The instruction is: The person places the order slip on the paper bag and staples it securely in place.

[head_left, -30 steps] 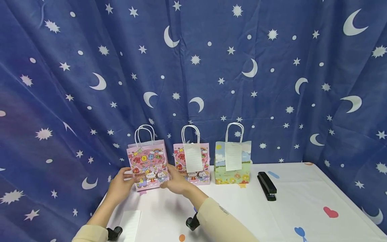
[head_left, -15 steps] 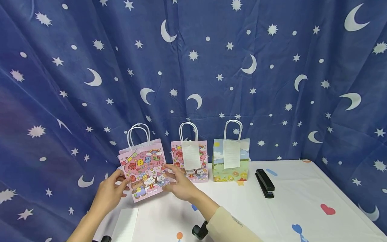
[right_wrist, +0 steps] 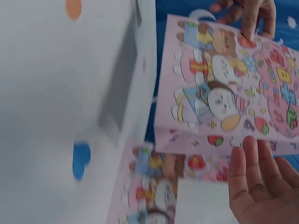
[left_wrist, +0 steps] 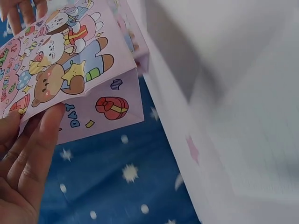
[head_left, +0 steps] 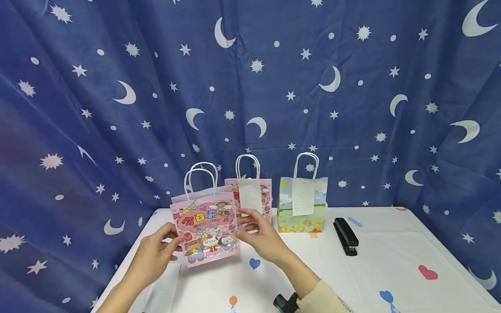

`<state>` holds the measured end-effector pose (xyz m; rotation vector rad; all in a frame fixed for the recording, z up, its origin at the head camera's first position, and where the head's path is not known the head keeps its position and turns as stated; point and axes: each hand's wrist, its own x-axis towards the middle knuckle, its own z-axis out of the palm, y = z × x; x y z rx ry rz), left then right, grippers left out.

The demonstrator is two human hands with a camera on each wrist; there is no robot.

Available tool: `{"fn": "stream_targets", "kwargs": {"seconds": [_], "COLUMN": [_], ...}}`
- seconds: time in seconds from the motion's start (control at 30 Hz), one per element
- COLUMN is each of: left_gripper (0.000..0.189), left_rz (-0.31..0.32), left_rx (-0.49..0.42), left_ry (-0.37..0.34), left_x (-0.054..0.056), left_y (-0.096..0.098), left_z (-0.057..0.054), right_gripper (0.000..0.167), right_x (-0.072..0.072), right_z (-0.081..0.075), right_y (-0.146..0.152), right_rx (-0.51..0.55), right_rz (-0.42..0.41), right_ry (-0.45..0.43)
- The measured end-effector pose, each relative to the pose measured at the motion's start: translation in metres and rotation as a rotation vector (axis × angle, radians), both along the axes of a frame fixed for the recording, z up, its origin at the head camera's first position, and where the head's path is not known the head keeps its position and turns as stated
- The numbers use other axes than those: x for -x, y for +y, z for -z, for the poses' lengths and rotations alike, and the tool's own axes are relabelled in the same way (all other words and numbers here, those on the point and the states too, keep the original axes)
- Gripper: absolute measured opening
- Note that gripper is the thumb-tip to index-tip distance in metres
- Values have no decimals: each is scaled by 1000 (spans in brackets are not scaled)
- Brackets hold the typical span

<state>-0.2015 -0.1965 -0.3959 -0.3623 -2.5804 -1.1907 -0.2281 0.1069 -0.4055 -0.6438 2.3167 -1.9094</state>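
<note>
A pink paper gift bag (head_left: pixel 209 232) with cartoon animals and white twisted handles is held up, tilted, at the left of the head view. My left hand (head_left: pixel 154 252) pinches its left edge, thumb on the front; the left wrist view shows those fingers (left_wrist: pixel 39 144) against the side panel. My right hand (head_left: pixel 260 234) holds the opposite edge, thumb at the front. From the right wrist camera, its fingertips (right_wrist: pixel 250 149) lie along the bag's side. A lined paper sheet (head_left: pixel 164 287) lies on the table below the left hand, partly hidden by it.
Behind stand another pink gift bag (head_left: pixel 267 198) and a green-and-blue floral bag (head_left: pixel 301 224), each with a white lined slip on its front. A black stapler (head_left: pixel 346 237) lies to their right on the white patterned tablecloth (head_left: pixel 391 261). A blue star-and-moon curtain (head_left: pixel 274 108) hangs at the back.
The pink gift bag has come forward from its spot at the back left, up off the table and then rightward, and now overlaps the bag behind. Both hands moved with it.
</note>
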Motion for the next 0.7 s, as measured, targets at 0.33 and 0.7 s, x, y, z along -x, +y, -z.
{"fn": "stream_targets", "kwargs": {"seconds": [0.33, 0.7], "left_gripper": [4, 6], "left_rz": [175, 272], "left_rx": [-3, 1], "left_ry": [-65, -30], "left_x": [-14, -9], "left_y": [50, 88], "left_z": [8, 21], "right_gripper": [79, 56], "right_x": [-20, -32], "right_z": [-11, -16], "right_y": [69, 114], "right_rx": [-92, -223], "right_rz": [-20, -9], "right_ry": [-20, -11]}}
